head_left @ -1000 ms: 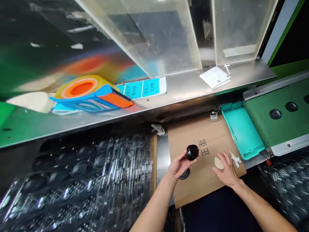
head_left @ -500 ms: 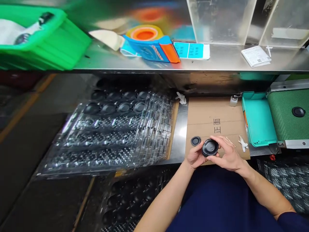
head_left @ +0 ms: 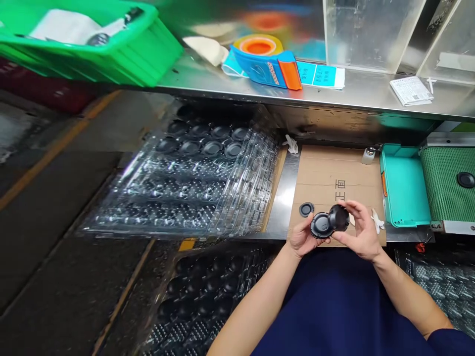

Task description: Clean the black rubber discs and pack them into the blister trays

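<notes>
- While the upper part of the view is crossed by a metal shelf [head_left: 363, 101], clear trays [head_left: 200, 183] with black round pockets are stacked below it, on the left.
- Cardboard [head_left: 311, 170] is laid flat to the right of the trays; dark characters are printed on it.
- A green bin [head_left: 126, 59] is set at the shelf's left end, with white and black items held inside.
- A green belt [head_left: 441, 198] is seen at far right, with a black disc [head_left: 465, 179] carried on it.
- A teal tray [head_left: 406, 188] is placed between cardboard and belt.
- A tape dispenser [head_left: 265, 69] is stood on the shelf, near blue labels [head_left: 322, 75] and folded paper [head_left: 411, 90].
- Left hand [head_left: 303, 238]: fingers curled, the left part [head_left: 319, 227] pinched by its rim, above the cardboard's near edge.
- Right hand [head_left: 363, 231]: the right part [head_left: 340, 216] pinched between thumb and fingers, tilted and overlapping the left part. Whether the two are joined cannot be told.
- A loose ring [head_left: 306, 209] is rested on the cardboard, just beside the left hand.
- A small bottle [head_left: 368, 155] is stood near the cardboard's far right corner.
- A white scrap [head_left: 378, 222] is partly seen beyond the right hand.
</notes>
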The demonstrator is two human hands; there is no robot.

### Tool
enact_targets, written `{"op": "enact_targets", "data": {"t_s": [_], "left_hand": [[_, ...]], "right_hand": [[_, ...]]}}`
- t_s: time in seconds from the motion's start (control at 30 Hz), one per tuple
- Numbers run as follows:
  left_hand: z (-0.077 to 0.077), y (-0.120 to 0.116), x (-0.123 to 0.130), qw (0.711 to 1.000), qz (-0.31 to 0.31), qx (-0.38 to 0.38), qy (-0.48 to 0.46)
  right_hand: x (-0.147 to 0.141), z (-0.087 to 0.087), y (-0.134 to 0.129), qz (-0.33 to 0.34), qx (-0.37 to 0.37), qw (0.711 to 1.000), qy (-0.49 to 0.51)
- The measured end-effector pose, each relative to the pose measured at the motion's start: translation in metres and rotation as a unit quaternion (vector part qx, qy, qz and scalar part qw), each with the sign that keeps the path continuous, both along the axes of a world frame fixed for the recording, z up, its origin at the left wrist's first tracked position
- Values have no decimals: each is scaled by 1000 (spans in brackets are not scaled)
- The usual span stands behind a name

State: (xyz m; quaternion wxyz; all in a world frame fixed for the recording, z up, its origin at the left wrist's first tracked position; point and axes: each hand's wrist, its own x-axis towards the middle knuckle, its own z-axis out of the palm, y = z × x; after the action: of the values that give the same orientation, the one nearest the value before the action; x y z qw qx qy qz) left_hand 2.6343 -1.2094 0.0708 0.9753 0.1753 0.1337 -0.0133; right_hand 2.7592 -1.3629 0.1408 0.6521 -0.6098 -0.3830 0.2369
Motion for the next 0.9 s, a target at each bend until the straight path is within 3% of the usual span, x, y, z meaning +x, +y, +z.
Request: {"op": "enact_targets", "data": {"t_s": [0.1,0.27,0.4,0.53,0.6,0.73,0.9], "left_hand": [[-1,-1,-2,1000,17,6,11],[-3,-2,-3,999,-34,24,-2],[-4,-2,-4,1000,-8,19,5],[-5,0,0,1000,1,-14,4],[-6,1,2,1000,4,-14,5],[-5,1,3,999,-33,-1,-11],[-4,9,6,997,-38,66,-26]], "right_hand": [[-4,1,2,40,-25,996,-72],[-3,-3,8,53,-43,977,-200],[1,-2,8,56,-39,991,-112],[5,1,10,4,28,1000,11],[6,1,12,10,14,1000,-9],[4,-2,16,79,-84,986,-117],[7,-14,12,61,-130,974,-175]]}}
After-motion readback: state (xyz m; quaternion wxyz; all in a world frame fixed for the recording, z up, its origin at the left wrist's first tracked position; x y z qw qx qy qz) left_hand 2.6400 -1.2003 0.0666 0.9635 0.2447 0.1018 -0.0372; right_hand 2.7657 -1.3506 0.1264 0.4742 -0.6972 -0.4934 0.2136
